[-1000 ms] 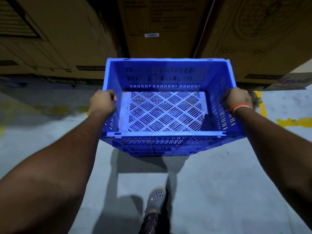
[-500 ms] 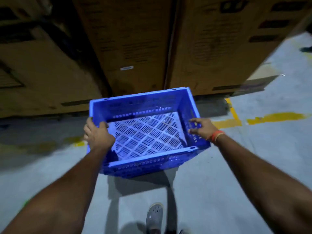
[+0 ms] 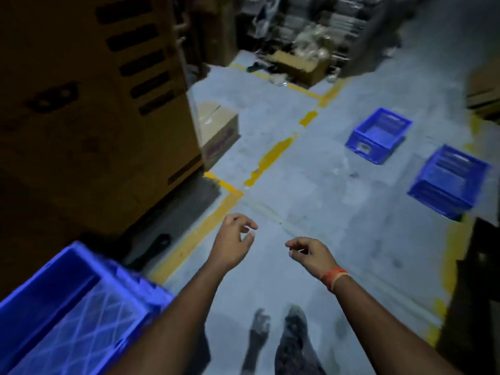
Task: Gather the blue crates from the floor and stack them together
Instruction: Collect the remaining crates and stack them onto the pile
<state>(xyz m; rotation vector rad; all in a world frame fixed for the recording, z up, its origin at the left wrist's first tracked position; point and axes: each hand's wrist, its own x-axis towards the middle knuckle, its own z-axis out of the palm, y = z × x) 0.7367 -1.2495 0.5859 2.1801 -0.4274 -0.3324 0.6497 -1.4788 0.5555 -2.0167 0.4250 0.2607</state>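
Left hand [image 3: 233, 246] and right hand [image 3: 308, 254] loosely curled, empty. Set-down crate [image 3: 67, 312] near left; two loose crates [image 3: 378, 135] [image 3: 450, 181] far right. Risk: dim floor, tripping en route.

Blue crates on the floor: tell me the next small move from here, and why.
Probably step forward and to the right toward the nearer loose crate. Both the left hand and the right hand are open and hold nothing, one blue crate sits at the lower left, and a second loose crate lies farther off on the grey floor, so two seem left to gather.
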